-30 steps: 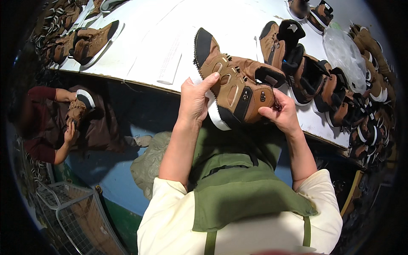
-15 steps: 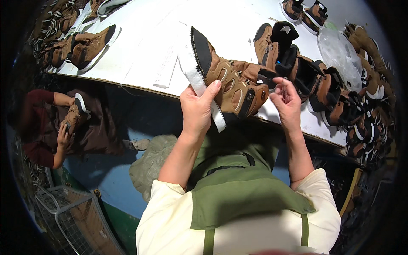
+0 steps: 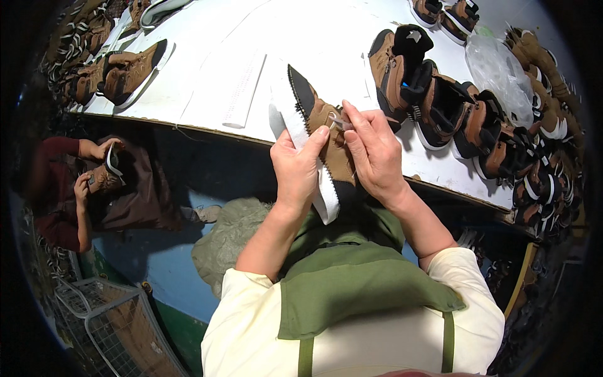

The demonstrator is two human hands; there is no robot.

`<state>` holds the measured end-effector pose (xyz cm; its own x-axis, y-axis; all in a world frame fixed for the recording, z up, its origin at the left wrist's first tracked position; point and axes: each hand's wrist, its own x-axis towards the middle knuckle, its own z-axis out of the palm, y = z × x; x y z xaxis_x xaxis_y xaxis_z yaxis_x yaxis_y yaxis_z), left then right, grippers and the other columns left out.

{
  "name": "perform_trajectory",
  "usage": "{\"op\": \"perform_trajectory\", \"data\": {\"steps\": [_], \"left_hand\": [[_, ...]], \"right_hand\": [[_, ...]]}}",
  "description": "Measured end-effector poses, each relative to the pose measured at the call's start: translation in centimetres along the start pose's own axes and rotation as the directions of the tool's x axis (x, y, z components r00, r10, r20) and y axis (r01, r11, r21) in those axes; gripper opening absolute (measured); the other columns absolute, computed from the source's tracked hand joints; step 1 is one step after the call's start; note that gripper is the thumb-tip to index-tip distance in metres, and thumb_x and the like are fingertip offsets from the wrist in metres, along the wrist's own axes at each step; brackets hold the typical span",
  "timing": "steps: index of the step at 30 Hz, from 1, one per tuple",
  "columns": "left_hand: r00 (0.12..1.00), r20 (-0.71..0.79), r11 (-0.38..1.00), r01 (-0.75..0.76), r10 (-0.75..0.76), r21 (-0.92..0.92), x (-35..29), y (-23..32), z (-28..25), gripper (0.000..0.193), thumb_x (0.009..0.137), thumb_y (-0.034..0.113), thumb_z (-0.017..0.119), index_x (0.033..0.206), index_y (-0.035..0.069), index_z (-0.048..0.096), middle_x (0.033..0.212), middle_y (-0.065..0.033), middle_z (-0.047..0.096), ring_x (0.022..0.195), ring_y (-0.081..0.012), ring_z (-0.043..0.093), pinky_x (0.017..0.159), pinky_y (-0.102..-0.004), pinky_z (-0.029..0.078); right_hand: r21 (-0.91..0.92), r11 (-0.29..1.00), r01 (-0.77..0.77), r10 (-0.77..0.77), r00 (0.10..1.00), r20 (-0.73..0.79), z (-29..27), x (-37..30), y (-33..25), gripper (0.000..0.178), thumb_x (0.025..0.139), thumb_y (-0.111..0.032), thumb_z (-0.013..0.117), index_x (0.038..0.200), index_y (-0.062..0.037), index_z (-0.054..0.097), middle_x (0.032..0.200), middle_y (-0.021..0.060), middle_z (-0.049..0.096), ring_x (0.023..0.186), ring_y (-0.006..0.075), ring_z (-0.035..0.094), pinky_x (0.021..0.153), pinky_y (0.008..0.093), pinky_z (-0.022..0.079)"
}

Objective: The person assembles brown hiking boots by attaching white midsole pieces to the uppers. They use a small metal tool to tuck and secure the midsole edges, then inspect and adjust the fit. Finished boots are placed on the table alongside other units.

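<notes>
My left hand [image 3: 295, 166] is closed round the white sole of a brown high-top shoe [image 3: 337, 154], thumb on the upper. The shoe has a black toe cap and a jagged dark edge above the sole; its toe points up and away from me. My right hand [image 3: 377, 147] is closed at the lacing side of the shoe, thumb and forefinger beside a small pale strip [image 3: 340, 120] near the eyelets. That hand hides the shoe's ankle part. I cannot tell just what its fingertips pinch.
Several finished brown-and-black high-tops [image 3: 440, 113] stand along the right of the white table [image 3: 207, 75], by a clear plastic bag [image 3: 499, 72]. More shoes [image 3: 129, 72] lie at the left. Below left, a co-worker's hands [image 3: 85, 185] hold a shoe near a wire cart [image 3: 122, 320].
My right hand has moved left from the shoe's heel and collar onto its lacing area. The shoe has turned and dropped slightly toward me, still in my left hand.
</notes>
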<state>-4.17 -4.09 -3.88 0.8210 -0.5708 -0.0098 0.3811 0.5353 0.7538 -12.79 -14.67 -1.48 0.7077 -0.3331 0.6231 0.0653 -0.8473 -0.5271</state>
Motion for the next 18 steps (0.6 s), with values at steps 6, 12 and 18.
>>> {"op": "perform_trajectory", "data": {"steps": [6,12,18], "left_hand": [[0.999,0.017,0.989,0.032,-0.030,-0.145,0.0,-0.4,-0.1,0.019,0.090,0.000,0.060,0.109,-0.005,0.061,0.101,-0.0088,0.067,0.087,-0.0127,0.064,0.080,-0.0267,0.052],[0.998,0.031,0.987,0.050,-0.046,-0.152,0.3,-0.5,-0.2,0.022,0.090,0.001,0.059,0.112,-0.006,0.059,0.102,-0.0100,0.067,0.088,-0.0146,0.065,0.081,-0.0275,0.052],[0.997,0.036,0.987,0.067,-0.062,-0.144,0.6,-0.7,-0.6,0.024,0.089,0.001,0.061,0.112,-0.006,0.059,0.103,-0.0107,0.067,0.089,-0.0160,0.065,0.082,-0.0286,0.052]], "right_hand": [[-0.076,0.996,0.042,-0.038,0.998,0.045,0.1,-0.8,1.0,0.036,0.090,-0.010,0.062,0.124,0.0009,0.059,0.090,0.0102,0.059,0.079,0.0239,0.057,0.071,0.0327,0.047],[-0.049,0.998,0.027,-0.025,0.998,0.056,0.2,-0.8,1.3,0.036,0.089,-0.011,0.063,0.123,0.0006,0.060,0.091,0.0093,0.060,0.079,0.0234,0.056,0.073,0.0327,0.046],[-0.049,0.998,0.032,-0.030,0.999,0.035,0.5,-0.5,1.4,0.036,0.088,-0.012,0.065,0.122,0.0006,0.061,0.088,0.0089,0.059,0.076,0.0234,0.055,0.069,0.0330,0.046]]}}
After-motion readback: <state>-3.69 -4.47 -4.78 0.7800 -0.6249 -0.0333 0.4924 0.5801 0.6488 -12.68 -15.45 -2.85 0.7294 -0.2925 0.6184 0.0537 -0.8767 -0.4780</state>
